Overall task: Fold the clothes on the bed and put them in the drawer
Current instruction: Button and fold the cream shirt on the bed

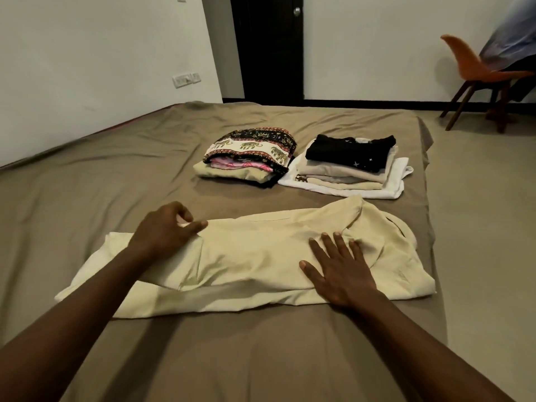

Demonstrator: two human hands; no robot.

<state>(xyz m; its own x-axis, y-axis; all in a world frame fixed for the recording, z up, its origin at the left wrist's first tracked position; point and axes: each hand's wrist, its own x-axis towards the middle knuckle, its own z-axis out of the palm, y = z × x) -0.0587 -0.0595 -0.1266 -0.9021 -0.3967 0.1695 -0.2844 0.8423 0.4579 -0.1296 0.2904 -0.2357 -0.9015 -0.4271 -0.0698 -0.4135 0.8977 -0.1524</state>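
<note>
Our left hand (166, 232) pinches the far edge of the cream garment (255, 256) on the bed (116, 169); our right hand (340, 271) presses it flat, fingers straight and spread.

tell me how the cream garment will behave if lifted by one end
Probably floppy: the cream garment lies in soft wrinkles, so it would likely sag and unfold. It looks thin, so likely light. Pushed, it may bunch rather than slide, as it creases beside the right hand.

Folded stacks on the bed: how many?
2. The elephant-print stack sits mid-bed; the black-topped stack lies just right of it. The cream garment in front is not stacked.
</note>
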